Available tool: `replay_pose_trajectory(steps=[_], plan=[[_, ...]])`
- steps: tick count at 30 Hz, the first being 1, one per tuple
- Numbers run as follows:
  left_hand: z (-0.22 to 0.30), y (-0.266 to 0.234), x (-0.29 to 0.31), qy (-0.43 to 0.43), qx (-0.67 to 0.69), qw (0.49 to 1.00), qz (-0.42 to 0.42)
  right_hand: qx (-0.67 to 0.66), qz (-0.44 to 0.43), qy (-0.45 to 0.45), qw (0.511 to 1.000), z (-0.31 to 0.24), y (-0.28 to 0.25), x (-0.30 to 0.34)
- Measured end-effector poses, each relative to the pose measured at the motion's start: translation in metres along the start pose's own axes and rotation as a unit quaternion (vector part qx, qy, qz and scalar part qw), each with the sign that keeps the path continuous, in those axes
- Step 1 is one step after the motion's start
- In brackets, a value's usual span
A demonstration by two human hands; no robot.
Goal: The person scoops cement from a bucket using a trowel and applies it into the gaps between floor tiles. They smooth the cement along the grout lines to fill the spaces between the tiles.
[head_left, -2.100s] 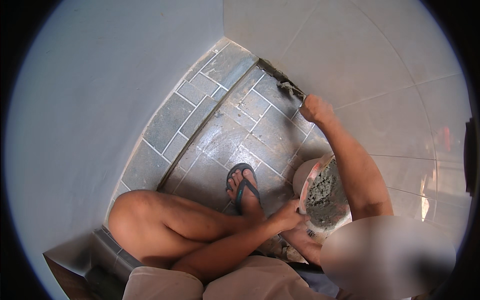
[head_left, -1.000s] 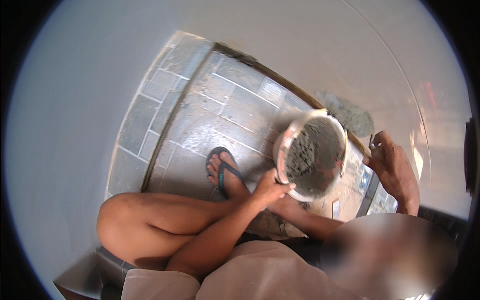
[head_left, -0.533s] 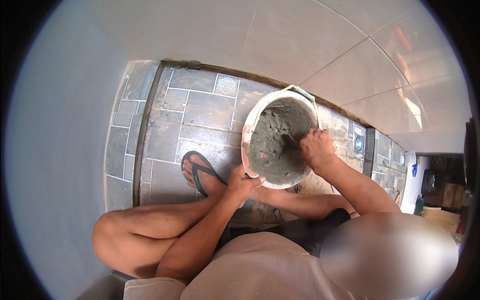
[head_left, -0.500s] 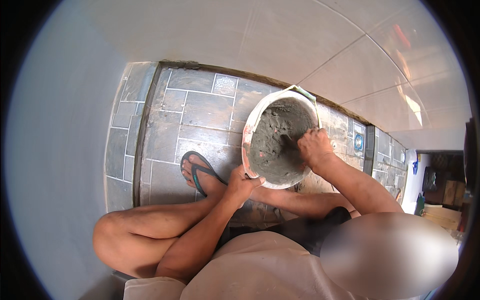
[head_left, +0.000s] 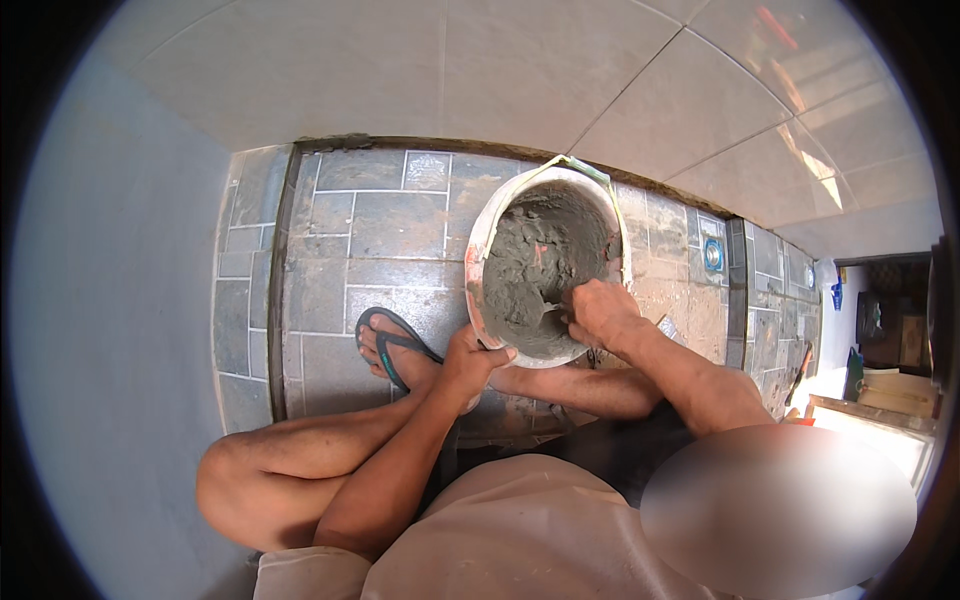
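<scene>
White round bucket (head_left: 478, 262) sat tilted toward the person on grey stone floor tiles, rim smeared and stained, a pale handle arching over its far edge. Inside was wet grey mortar (head_left: 525, 270), lumpy, coating the walls and pooled thick at the near side.

Place: I see a home's tiled outdoor area under tiling work.
Evidence: grey stone floor tiles (head_left: 380, 225), large wall tiles (head_left: 400, 70), bucket of wet mortar (head_left: 545, 265).
</scene>
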State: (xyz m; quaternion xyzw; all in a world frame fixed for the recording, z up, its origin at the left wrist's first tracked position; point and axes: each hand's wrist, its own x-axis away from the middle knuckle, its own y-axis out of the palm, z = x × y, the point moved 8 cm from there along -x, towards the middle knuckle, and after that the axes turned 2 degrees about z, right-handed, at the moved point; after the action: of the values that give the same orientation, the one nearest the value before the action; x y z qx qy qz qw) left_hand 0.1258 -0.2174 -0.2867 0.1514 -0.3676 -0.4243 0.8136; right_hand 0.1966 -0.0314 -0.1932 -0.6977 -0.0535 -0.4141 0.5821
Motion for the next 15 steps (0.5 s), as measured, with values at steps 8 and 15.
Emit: replay_pose_trajectory(steps=[8, 15], plan=[[0.006, -0.018, -0.005, -0.042, 0.053, 0.996, 0.052, -0.204, 0.167, -0.028, 0.964, 0.019, -0.027, 0.039], [0.011, -0.015, -0.008, -0.031, 0.074, 0.996, 0.027, -0.161, 0.258, -0.136, 0.943, -0.062, -0.155, 0.039]])
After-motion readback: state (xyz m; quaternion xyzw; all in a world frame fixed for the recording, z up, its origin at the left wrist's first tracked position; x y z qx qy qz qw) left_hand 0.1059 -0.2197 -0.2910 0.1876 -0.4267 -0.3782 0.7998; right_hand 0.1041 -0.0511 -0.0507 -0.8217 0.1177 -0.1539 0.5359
